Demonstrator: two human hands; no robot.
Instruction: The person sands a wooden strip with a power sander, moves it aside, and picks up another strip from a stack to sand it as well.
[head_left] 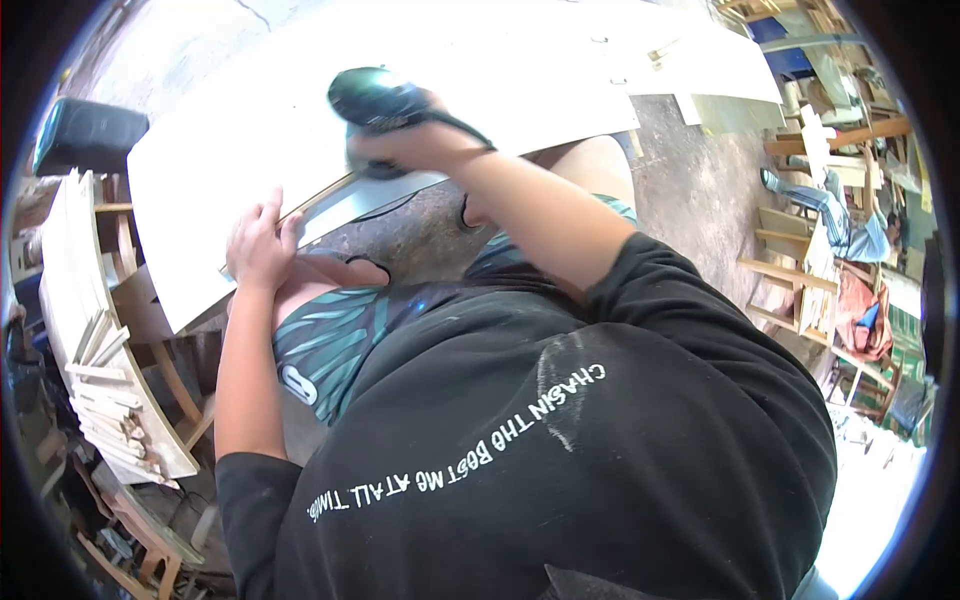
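My right hand (pixel 425 145) is wrapped round the grip of a dark green and black handheld power tool (pixel 372 95), blurred by motion, over the near edge of a large white panel (pixel 235 150). Further left, my left hand (pixel 262 240) rests at the same edge with fingers stretched out. Close by its fingertips, a narrow wood-coloured strip (pixel 322 194) runs along the panel's edge toward the tool. The panel lies just beyond my knees, and glare washes out much of its surface.
A dark box-like object (pixel 88 135) stands beyond the panel's left end. Thin wood offcuts (pixel 105 400) lie on a curved pale board (pixel 80 270) at left. Wooden frames (pixel 795 275) and another person's legs (pixel 820 200) are at right, past bare concrete floor (pixel 680 190).
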